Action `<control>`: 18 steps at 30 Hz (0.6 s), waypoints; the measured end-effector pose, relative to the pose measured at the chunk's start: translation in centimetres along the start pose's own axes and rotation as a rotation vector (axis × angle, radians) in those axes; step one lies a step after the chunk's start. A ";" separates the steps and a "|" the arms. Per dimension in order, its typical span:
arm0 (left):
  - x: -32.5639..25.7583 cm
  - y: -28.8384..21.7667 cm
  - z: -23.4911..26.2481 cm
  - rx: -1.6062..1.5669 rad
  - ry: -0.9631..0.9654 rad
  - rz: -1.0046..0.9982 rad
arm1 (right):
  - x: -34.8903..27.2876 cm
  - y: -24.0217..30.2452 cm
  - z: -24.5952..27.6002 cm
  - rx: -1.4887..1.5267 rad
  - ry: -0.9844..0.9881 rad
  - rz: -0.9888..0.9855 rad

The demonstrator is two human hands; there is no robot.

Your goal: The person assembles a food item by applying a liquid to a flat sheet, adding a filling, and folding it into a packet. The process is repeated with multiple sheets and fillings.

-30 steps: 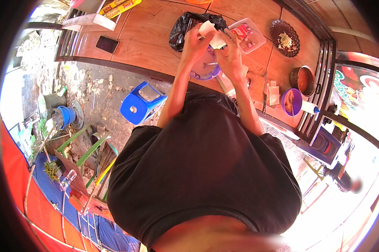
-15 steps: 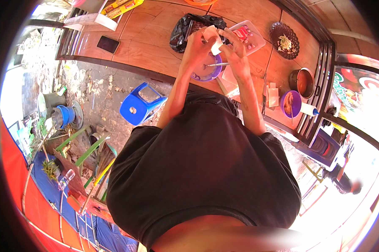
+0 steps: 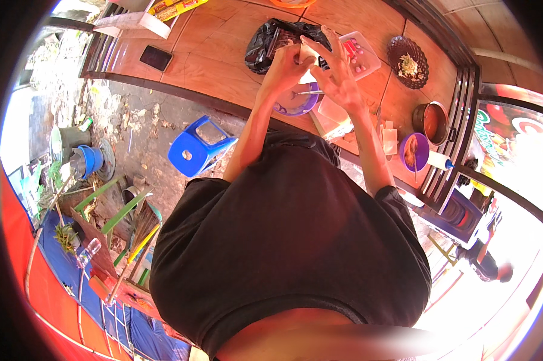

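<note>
A small pale wrapper sheet [image 3: 308, 55] is held up above the table in my left hand [image 3: 282, 71], whose fingers are closed around its left side. My right hand [image 3: 341, 81] is beside the sheet's right edge, thumb and fingers spread apart; whether a fingertip touches the sheet is hard to tell. Below both hands sits a purple-rimmed bowl [image 3: 295, 108] with a spoon [image 3: 309, 92] across it. Just behind my left hand lies a black plastic bag [image 3: 257, 51]. A pale stack of sheets [image 3: 330, 125] is under my right wrist.
A clear tub [image 3: 371, 62] with pink items and a dark woven plate of shredded food [image 3: 396, 51] stand behind. At right are a metal pot [image 3: 435, 131], purple bowl [image 3: 425, 144] and bottle [image 3: 439, 160]. A phone [image 3: 156, 58] lies left; a blue stool [image 3: 187, 154] stands below.
My right hand has opened, its fingers spreading upward and away from the sheet's right side. My left hand stays on the sheet. The whole view has shifted slightly.
</note>
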State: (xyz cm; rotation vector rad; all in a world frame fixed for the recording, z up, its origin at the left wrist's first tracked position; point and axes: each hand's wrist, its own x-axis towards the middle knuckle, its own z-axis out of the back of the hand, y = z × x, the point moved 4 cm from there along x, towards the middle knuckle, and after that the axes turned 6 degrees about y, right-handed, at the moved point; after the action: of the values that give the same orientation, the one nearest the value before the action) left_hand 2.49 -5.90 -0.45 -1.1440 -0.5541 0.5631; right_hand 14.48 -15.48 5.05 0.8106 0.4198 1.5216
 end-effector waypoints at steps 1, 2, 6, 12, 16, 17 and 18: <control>0.0 0.1 0.0 0.003 0.008 0.019 | 0.0 -0.1 -0.1 0.006 0.002 0.000; 0.0 0.2 0.0 0.006 0.017 0.038 | -0.1 -0.3 -0.2 0.012 0.002 0.000; 0.1 0.2 0.0 0.028 0.014 0.012 | -0.1 -0.7 -0.5 0.017 0.002 -0.017; 0.0 0.1 0.1 0.015 -0.036 -0.032 | 0.3 -0.5 0.1 -0.341 -0.035 0.035; 0.0 -0.1 0.4 0.064 -0.030 -0.003 | 0.8 -0.6 0.8 -0.493 -0.041 0.099; -0.1 -0.1 0.5 0.075 -0.029 0.007 | 0.8 -0.8 1.0 -0.512 -0.033 0.095; -0.2 -0.1 0.6 0.092 -0.026 0.032 | 0.8 -0.9 1.1 -0.532 -0.026 0.092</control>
State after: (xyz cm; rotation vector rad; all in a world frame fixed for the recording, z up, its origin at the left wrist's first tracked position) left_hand 2.03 -5.67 -0.17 -1.0616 -0.5279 0.6250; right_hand 15.95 -14.79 5.40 0.4327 -0.0493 1.6047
